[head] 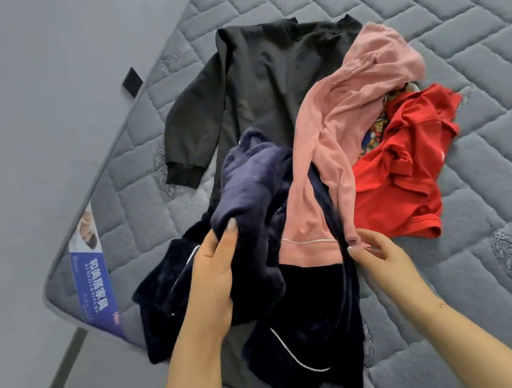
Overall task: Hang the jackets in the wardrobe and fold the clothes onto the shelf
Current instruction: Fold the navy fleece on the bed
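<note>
Left hand grips bunched navy velvet garment; right hand pinches pink top hem. Both garments on grey mattress, red shirt beside, black sweatshirt spread flat behind.

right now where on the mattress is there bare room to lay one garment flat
Bare quilted mattress lies beyond and right of the red shirt, and also near the right hand. The middle is crowded: black top, pink garment and navy robe overlap.
</note>
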The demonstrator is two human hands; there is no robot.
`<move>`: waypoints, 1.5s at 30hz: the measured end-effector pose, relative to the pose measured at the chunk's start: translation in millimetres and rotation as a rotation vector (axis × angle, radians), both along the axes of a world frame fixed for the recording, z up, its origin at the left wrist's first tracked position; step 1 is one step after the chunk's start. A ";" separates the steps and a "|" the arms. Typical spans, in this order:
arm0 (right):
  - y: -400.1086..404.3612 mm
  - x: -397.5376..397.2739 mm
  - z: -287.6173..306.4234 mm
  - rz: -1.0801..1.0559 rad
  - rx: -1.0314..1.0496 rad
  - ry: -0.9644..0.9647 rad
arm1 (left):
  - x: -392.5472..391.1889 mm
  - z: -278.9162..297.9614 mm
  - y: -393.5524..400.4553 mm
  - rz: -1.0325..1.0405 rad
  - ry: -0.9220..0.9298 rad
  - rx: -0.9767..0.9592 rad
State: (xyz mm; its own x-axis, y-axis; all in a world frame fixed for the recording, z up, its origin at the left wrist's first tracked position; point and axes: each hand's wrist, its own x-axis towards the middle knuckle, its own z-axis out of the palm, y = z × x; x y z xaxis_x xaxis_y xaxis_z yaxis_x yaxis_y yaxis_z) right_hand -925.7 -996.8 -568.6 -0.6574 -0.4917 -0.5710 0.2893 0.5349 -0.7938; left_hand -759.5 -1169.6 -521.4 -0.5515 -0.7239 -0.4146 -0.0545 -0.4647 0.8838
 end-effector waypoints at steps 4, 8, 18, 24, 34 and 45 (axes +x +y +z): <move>24.7 9.5 71.4 -0.083 -0.083 -0.338 | -7.2 82.2 45.3 -0.305 -0.062 -0.066; 39.8 11.7 137.8 0.008 -0.177 -0.603 | -17.0 128.6 99.5 -0.638 -0.212 -0.141; 57.4 30.3 227.9 -0.009 -0.197 -0.215 | 51.7 151.8 177.7 -0.427 -0.194 0.140; 104.0 33.9 299.3 -0.034 -0.387 -0.224 | 47.8 169.1 140.5 -0.186 -0.385 -0.334; 220.5 1.9 404.9 -0.224 -0.788 -0.354 | -2.5 170.8 173.1 -0.704 -0.380 -0.559; 439.4 -104.1 360.6 -0.719 -0.774 -0.384 | -107.9 252.1 360.2 -0.549 -0.046 -0.042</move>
State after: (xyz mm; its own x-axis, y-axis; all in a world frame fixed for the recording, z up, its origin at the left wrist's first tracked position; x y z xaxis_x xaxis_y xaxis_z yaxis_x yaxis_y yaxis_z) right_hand -1029.8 -557.5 -208.1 -0.7773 -0.3794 -0.5020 0.6291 -0.4533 -0.6315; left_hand -867.4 -809.4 -269.3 -0.8349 -0.3514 -0.4237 -0.3175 -0.3213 0.8922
